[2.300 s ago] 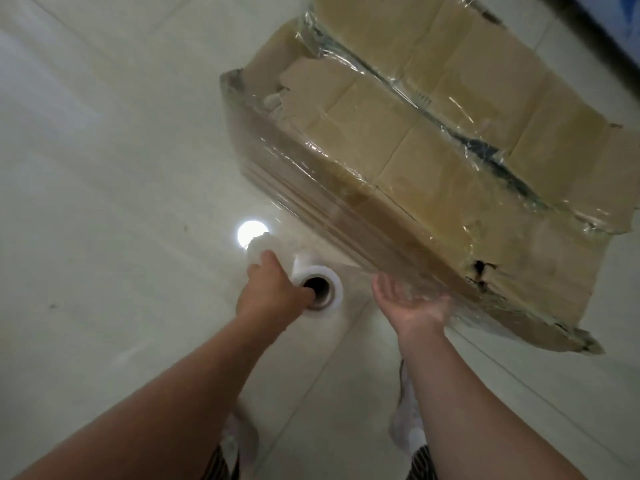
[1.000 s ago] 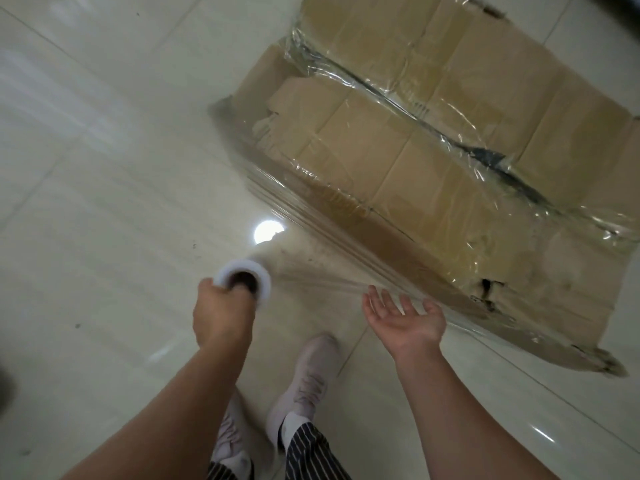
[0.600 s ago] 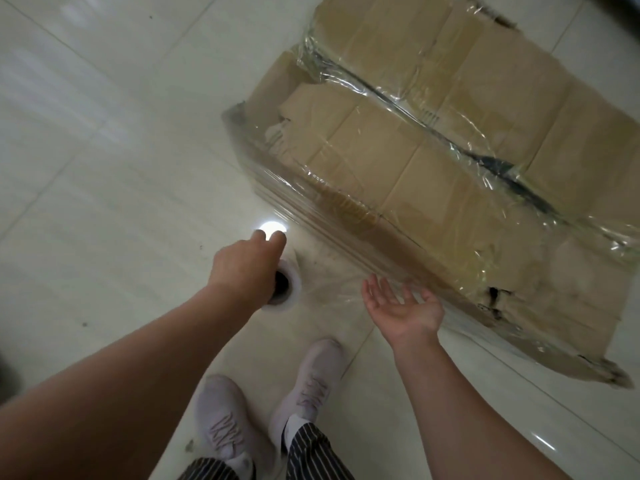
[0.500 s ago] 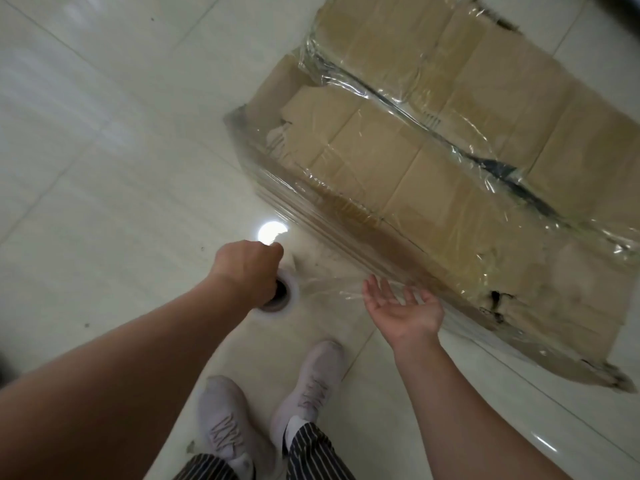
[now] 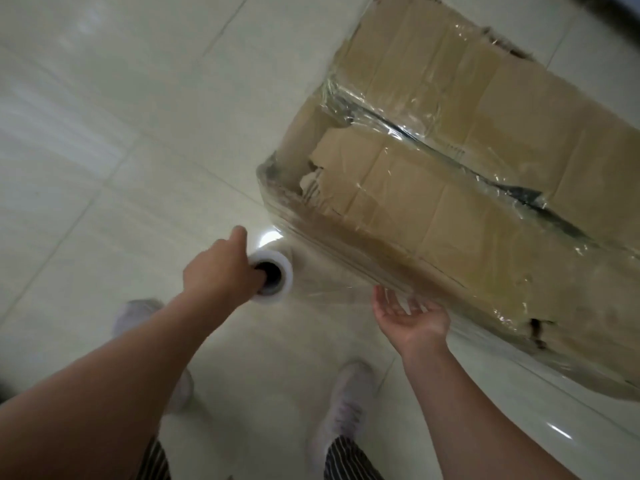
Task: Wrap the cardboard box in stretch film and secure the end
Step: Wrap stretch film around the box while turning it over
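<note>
Left grip [image 5: 221,275], fingers hooked in its core, holds the roll [image 5: 286,271]; right grip [image 5: 412,315] spread, palm up, at the film [image 5: 332,271]. Film spans to the part-wrapped box [image 5: 450,209] on the floor [image 5: 104,168]: hold tension even, overlap each turn.

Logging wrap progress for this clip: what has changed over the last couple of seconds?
The left hand carried the film roll leftward along the near side of the cardboard box toward its corner. Nothing was taken up or let go. The right hand stays open, palm up, beside the box, which has not shifted.
</note>
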